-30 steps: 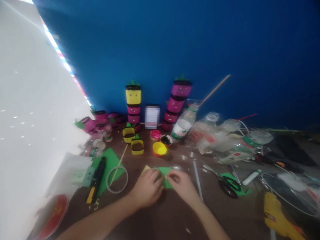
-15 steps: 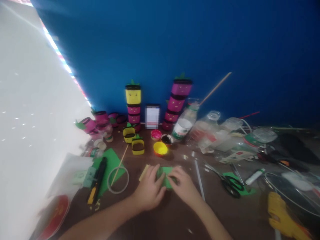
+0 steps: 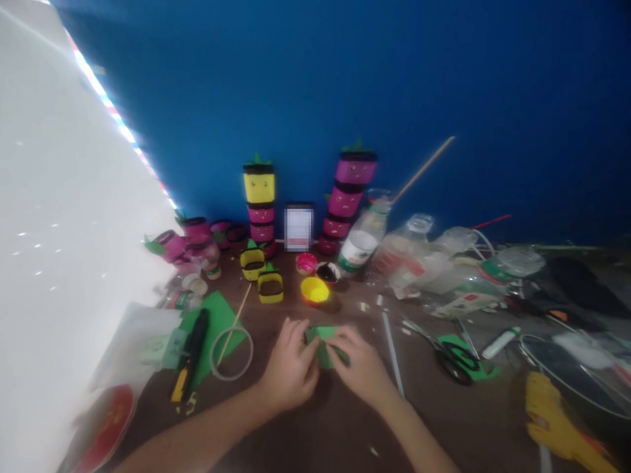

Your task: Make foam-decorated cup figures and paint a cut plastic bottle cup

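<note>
A small green sheet (image 3: 323, 357), paper or foam, lies between my two hands near the middle of the table. My left hand (image 3: 292, 368) grips its left side, with the thumb pointing inward and the fingers curled. From the other side my right hand (image 3: 359, 365) pinches the sheet, thumb and fingertips together over it. My fingers cover parts of the sheet, and blur hides its fine detail. Just beyond it stand a cup of yellow paint (image 3: 314, 291), a cup of pink paint (image 3: 306, 263) and a cup of black paint (image 3: 328, 272).
Black-handled scissors (image 3: 453, 364) and a yellow glue gun (image 3: 555, 420) lie right. Plastic bottles (image 3: 362, 243) crowd the back right. A tape ring (image 3: 231, 355), a utility knife (image 3: 190, 355) and a larger green sheet (image 3: 214, 315) lie left. Stacked purple containers (image 3: 345, 197) stand behind.
My left hand has shifted slightly left and its fingers have drawn in. A pale yellow strip seen beside it earlier no longer shows. The right hand stays at the green sheet.
</note>
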The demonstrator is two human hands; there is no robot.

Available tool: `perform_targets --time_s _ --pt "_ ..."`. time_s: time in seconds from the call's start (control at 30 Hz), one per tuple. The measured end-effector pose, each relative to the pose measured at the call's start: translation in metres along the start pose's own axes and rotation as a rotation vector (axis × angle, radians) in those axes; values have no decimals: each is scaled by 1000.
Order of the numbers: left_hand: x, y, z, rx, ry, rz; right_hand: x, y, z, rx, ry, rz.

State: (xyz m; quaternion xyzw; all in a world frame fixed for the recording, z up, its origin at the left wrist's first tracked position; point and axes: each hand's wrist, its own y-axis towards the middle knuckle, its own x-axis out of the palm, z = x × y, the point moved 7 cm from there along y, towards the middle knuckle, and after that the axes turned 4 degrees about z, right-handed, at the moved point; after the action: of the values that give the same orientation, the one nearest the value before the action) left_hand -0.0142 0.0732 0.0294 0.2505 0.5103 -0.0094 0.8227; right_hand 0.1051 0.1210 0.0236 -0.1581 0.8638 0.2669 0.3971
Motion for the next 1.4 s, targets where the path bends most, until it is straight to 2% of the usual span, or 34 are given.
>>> perform_targets --time_s 0.17,0.33,0.67,0.97,1.4 --pt "-3 0 3 38 89 22 -3 -1 -6 -92 -84 -24" --pt "1 0 2 45 115 -5 -5 -1 -8 -161 -160 -43" --pt "10 -3 7 84 201 -28 1 -1 -5 -117 -136 -50" --pt "6 -4 8 85 236 27 -5 0 -5 -124 -155 33" --pt "7 -4 7 50 208 -14 -6 -3 -9 -158 -91 -2"
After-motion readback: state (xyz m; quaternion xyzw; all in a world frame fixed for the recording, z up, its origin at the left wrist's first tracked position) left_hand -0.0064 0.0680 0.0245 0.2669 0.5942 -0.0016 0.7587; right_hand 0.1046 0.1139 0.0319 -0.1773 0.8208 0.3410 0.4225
